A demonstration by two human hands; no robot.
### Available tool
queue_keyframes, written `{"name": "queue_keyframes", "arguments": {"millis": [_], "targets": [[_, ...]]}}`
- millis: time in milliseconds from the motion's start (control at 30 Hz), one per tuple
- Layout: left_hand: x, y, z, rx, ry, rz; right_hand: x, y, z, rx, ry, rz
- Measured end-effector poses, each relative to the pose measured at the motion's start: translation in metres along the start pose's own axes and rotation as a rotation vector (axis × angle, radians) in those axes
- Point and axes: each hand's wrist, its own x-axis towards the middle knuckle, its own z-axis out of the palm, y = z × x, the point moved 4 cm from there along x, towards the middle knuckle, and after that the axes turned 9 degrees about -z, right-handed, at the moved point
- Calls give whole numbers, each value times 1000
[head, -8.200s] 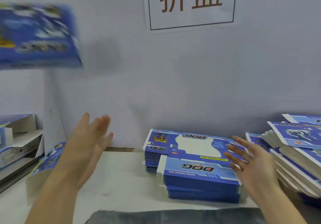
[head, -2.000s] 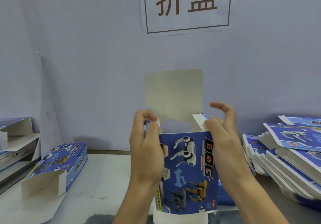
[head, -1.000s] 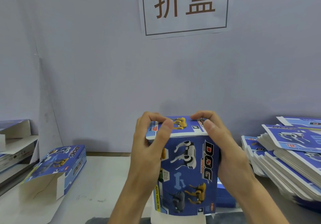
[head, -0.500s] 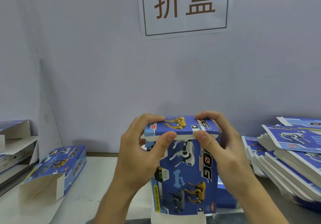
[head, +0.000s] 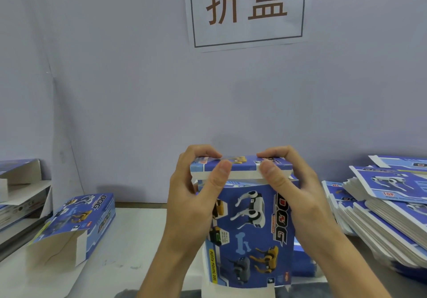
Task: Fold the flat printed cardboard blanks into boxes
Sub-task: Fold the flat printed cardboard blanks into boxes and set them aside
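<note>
A person holds one blue printed box (head: pixel 250 226) upright in front of the body, over the near edge of the pale bench (head: pixel 136 235). The left hand (head: pixel 191 203) holds the box at its upper left side: the fingers curl over the top flap (head: pixel 240 161) and the thumb presses on the white front edge of this flap. The right hand (head: pixel 298 196) does the same at the upper right side, with the fingers on top and the thumb on the front edge. So each grip is narrow and closed on the box. The top flap is folded down, but a thin gap shows between its white edge and the front panel. The front panel shows robot dogs and the word "DOG". At the bottom of the box a white flap hangs open.

On the left part of the bench lies a folded box (head: pixel 74 223) on its side, with its open end toward the camera. At the right stands a tall, slanted stack of flat blanks (head: pixel 388 207), touching nobody's hand. At the far left are some more cardboard pieces (head: pixel 20 182) on a low shelf. On the grey wall behind hangs a paper sign (head: pixel 246 8) with two brown characters.
</note>
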Motion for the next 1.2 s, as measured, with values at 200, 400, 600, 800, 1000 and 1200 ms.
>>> {"name": "queue_keyframes", "arguments": {"millis": [200,400,600,800,1000,1200], "targets": [[2,-4,0,-104,-149,-93,-2,6,-7,169,-17,94],[2,-3,1,-106,-193,-50,-4,8,-14,223,-26,146],[3,-1,1,-47,-191,-22,-3,8,-15,184,12,134],[3,-1,-1,-35,-189,-49,-3,11,-16,182,31,124],[1,-3,-4,-44,-233,-84,-4,9,-13,220,-38,120],[3,-6,-9,-106,-200,-117,-6,15,-15,265,-18,118]]}}
